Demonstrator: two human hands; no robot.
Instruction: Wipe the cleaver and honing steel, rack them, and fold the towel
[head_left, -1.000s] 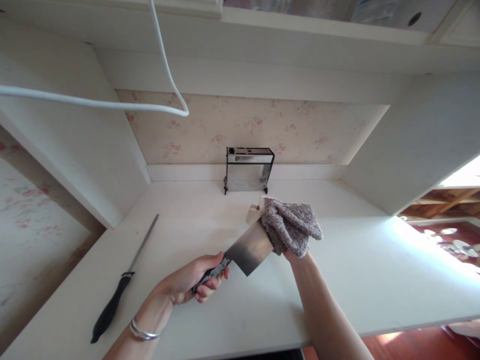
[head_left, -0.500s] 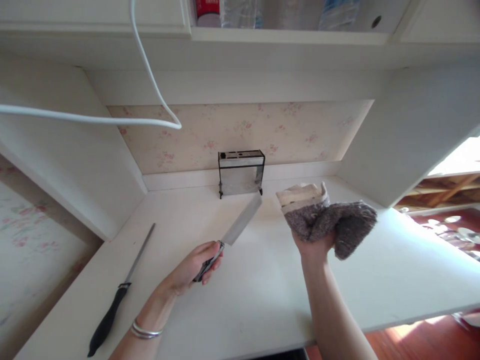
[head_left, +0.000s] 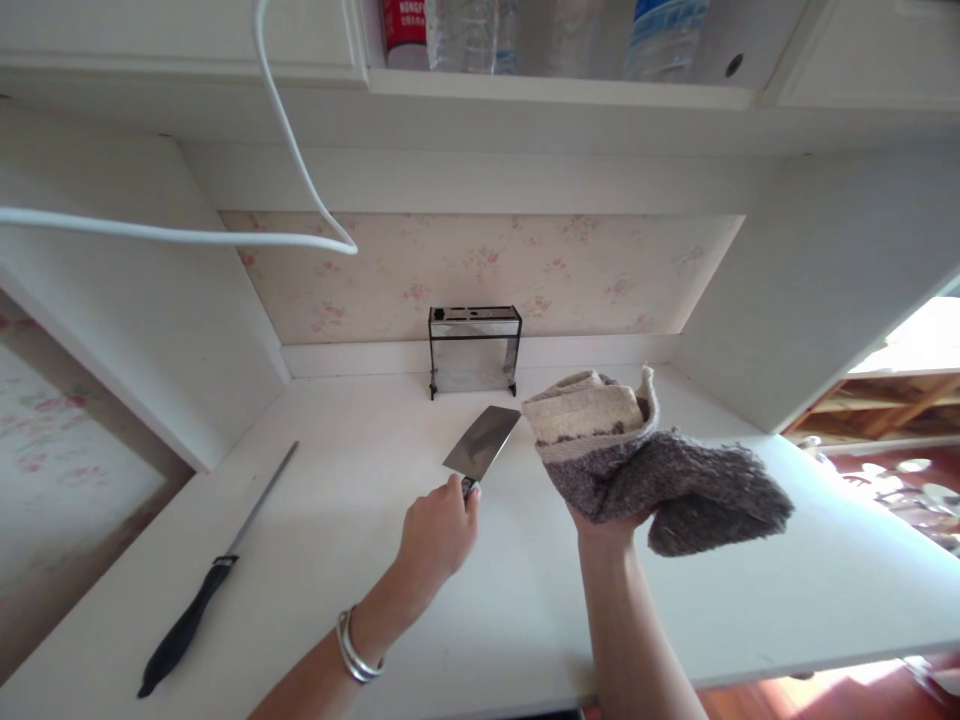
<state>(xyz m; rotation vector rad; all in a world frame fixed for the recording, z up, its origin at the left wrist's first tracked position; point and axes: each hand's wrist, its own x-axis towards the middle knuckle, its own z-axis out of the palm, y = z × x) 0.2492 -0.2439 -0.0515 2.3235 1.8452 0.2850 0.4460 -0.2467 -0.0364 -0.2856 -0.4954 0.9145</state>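
Observation:
My left hand (head_left: 441, 525) is closed round the dark handle of a cleaver (head_left: 482, 440). Its broad blade points away from me and slightly right, with a flat face toward me, above the white counter. My right hand (head_left: 609, 525) grips a folded grey-brown towel (head_left: 660, 480) with a cream border; the cloth hides most of the fingers. The towel is to the right of the blade, apart from it. On the counter at left lies a sharpening steel (head_left: 202, 590) with a black handle, touched by neither hand.
A knife block (head_left: 475, 355) with a black frame stands against the back wall of the white counter (head_left: 360, 430). Overhead is a shelf with several plastic bottles (head_left: 465, 35). A white cable (head_left: 292, 150) hangs at upper left. Side panels (head_left: 840, 230) enclose the counter.
My left hand has turned the cleaver so its flat face shows, moving slightly right and away. The towel in my right hand has come nearer the blade and spread out more.

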